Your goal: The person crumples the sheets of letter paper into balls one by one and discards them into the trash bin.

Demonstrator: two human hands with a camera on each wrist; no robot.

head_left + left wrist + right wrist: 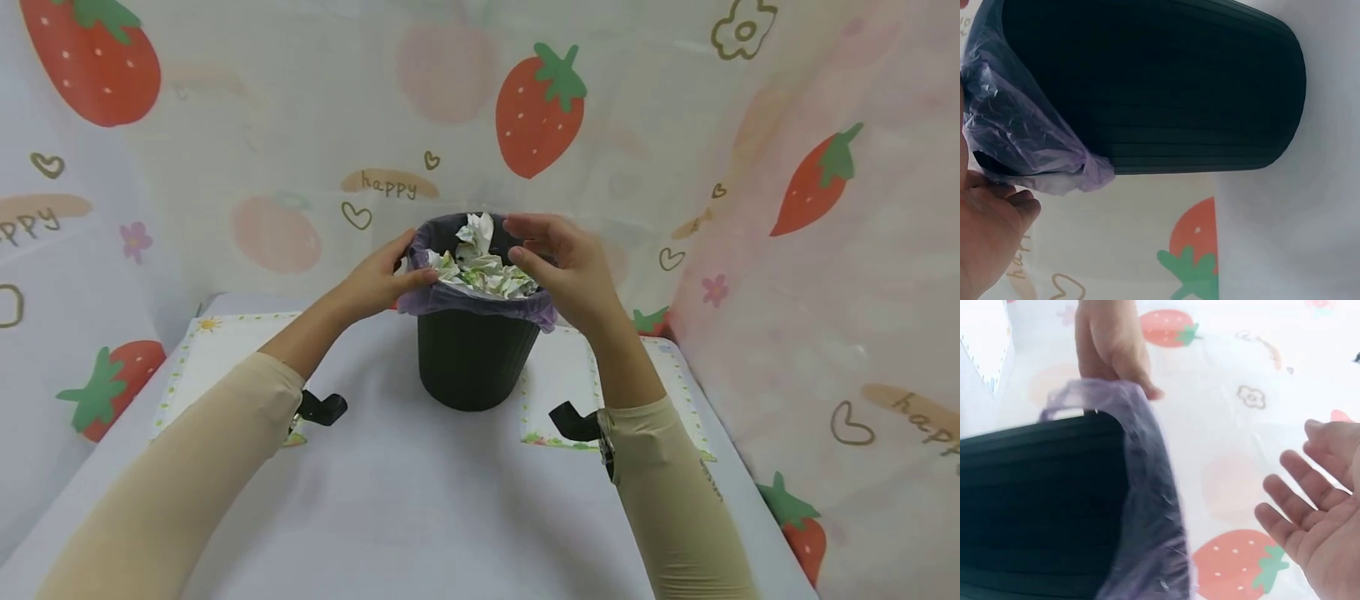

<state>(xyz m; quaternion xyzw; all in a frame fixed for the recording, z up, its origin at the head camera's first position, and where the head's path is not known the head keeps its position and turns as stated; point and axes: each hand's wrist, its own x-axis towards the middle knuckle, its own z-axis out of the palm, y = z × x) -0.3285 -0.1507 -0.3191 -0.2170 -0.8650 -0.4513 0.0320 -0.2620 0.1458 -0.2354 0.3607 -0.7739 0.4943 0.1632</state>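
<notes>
The left hand (382,275) grips the near-left part of the rim, its thumb over the thin, translucent purple plastic liner (487,307) and its fingers round the outer side; whether the fingertips pinch film alone or the rim as well is hard to tell. The right hand (573,262) holds nothing: its fingers are spread and slightly bent, just above the right side of the opening and apart from the film.

Between the hands, the dark, ribbed, tapering round bin (472,367) stands upright on the white table (420,492), towards its far side. The liner appears to be fully fitted, and crumpled white-and-green paper (491,275) is already inside, heaped up to the rim. The liner's mouth is spread open, so gathering or tying it, if wanted, is undone. Its edge hangs outside in loose, wrinkled folds, bunched into a small knot-like tuft in the left wrist view.

A white sheet with a printed leafy border (225,342) lies to the left; similar bordered paper (558,383) lies to the right.
</notes>
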